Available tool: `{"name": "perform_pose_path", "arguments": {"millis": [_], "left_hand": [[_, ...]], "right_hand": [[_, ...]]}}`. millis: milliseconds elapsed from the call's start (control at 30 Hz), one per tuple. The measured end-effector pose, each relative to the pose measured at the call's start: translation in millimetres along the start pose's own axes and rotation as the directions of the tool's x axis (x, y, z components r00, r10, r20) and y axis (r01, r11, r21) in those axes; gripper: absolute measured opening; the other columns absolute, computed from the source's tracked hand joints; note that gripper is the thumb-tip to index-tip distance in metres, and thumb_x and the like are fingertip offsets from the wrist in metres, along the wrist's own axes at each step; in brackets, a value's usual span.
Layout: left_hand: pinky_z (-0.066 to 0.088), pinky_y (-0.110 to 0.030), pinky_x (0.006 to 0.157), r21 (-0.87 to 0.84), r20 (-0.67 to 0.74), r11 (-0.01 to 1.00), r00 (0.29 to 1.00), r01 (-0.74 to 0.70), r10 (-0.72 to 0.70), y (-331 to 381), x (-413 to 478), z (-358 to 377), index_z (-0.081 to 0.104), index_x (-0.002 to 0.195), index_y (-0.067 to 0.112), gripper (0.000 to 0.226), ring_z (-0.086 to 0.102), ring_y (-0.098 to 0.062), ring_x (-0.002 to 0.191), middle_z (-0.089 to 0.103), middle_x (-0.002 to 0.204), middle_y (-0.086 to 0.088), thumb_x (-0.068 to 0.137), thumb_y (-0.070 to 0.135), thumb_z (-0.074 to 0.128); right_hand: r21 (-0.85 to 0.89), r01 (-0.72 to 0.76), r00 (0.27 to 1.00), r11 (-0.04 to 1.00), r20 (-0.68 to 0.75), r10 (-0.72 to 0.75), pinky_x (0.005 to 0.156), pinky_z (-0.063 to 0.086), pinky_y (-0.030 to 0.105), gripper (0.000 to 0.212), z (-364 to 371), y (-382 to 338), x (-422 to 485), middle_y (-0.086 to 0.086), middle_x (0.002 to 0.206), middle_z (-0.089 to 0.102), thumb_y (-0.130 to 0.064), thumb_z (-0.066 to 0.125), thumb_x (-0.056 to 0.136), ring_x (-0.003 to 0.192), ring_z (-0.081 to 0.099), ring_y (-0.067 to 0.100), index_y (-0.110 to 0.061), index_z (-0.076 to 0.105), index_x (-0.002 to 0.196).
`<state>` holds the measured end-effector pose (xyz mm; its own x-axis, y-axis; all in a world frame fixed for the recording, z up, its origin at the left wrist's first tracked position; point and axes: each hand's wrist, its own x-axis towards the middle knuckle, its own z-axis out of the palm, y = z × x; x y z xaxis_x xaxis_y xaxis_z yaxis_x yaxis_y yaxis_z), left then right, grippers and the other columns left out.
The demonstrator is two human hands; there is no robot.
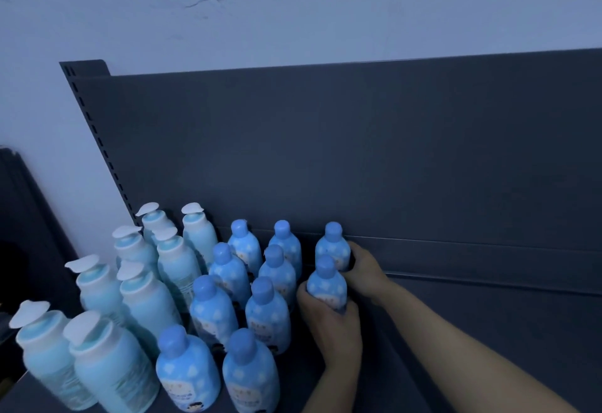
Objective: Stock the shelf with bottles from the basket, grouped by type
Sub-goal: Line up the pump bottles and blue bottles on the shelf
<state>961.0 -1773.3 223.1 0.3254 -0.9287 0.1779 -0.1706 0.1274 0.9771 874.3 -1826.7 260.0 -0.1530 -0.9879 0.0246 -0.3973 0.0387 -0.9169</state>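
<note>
Bottles with blue caps point(265, 311) are stood upright on a dark shelf point(456, 331), left of its middle. Ten are counted: two rows of four running from near to far, and a third row of two at the far right of the group. Their bodies are blue with pale spots, and a printed label is seen low on the nearest ones.

The far bottle point(332, 248) of the third row is placed close to the back panel point(358, 152). It is gripped low on its right side by the right hand point(366, 271), the fingers curled round the body. The near bottle point(325, 289) of that row is set just in front of it. It is held by the left hand point(332, 328) from the near side, with the fingers wrapped round its lower half. Whether the two bottles touch cannot be told. Both forearms are brought in from the near right.

To the left, pale bottles with white flip lids point(143, 298) are grouped apart, eight in two rows of four from near to far. The nearest of them are blurred.

A slotted upright point(94, 132) is noted at the left edge of the back panel. A pale wall point(293, 5) with a thin crack is seen above. A dark object point(19, 217) at the far left cannot be made out.
</note>
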Motion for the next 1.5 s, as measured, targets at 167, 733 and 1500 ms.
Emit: {"name": "perform_pose_path", "arguments": {"millis": [167,733,1500], "left_hand": [[0.052,-0.039,0.079,-0.008,0.014,1.000,1.000,-0.012,0.012,-0.1,8.6,6.1,0.036,0.104,0.023,0.057,0.058,-0.016,0.085,0.055,0.096,-0.002,0.065,0.004,0.073],[0.025,-0.046,0.114,0.014,-0.007,0.984,0.984,-0.176,0.176,-4.7,-11.6,8.8,0.007,0.145,0.021,0.110,0.020,-0.015,0.138,0.019,0.150,-0.005,0.064,0.009,0.081],[-0.011,-0.049,0.112,0.600,0.192,0.247,0.437,-0.761,0.879,224.5,26.6,-48.9,0.012,0.148,0.014,0.066,0.007,-0.031,0.142,0.018,0.155,-0.015,0.094,0.049,0.024]], "right_hand": [[0.147,-0.117,0.993,0.982,0.027,0.114,0.075,0.050,0.024,0.016,2.4,5.5,8.2,-0.004,0.084,0.063,-0.022,0.063,0.081,0.085,0.060,0.015,-0.015,0.060,0.095],[-0.209,0.003,0.999,0.978,0.041,0.006,0.084,0.045,0.019,0.060,-27.4,8.5,-8.4,-0.007,0.113,0.058,-0.022,0.078,0.071,0.103,0.055,0.008,-0.018,0.048,0.123],[-0.895,-0.120,0.531,0.429,-0.423,-0.734,0.114,-0.011,0.042,0.069,-127.8,-171.4,-134.3,0.011,0.156,0.015,-0.052,0.021,0.094,0.144,0.005,0.024,-0.010,0.012,0.148]]}}
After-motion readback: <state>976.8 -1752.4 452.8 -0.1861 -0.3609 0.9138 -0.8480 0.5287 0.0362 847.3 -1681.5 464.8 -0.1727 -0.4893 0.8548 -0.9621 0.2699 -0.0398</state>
